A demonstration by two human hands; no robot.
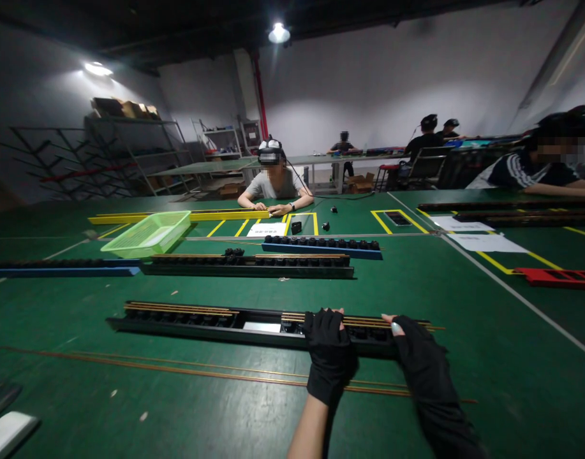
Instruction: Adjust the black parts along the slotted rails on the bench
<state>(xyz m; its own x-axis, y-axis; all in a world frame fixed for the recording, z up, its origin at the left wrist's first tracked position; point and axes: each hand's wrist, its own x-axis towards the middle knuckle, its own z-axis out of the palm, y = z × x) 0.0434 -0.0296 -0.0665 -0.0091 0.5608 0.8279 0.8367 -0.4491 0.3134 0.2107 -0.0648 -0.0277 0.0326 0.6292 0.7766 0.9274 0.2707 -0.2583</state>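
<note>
Rods (pixel 292 317), thin and gold-coloured, lie lengthwise in the right part of the long black tray (pixel 273 340) in front of you on the green desk (pixel 235 414). Your left hand (pixel 326 341), in a black fingerless glove, is bent over the tray right of its middle, fingers curled down at the rods; you cannot tell from this view whether they are pinched. Your right hand (pixel 414 347), gloved alike, lies over the tray's right end, its thumb reaching toward the rods and its other fingers hidden, so you cannot tell whether it grips anything.

Below the rods, you see dark parts (pixel 356 333) lining the tray. A second bundle of rods (pixel 182 309) lies in the tray's left half, and a white patch (pixel 262 327) shows in its middle. Loose rods (pixel 191 371) lie on your side of the tray.

Beyond the tray, you have another black tray (pixel 254 271), also with rods, then a blue strip (pixel 323 250), a green basket (pixel 124 247) toward the left, and a person (pixel 275 182) seated at a yellow strip (pixel 215 217).
</note>
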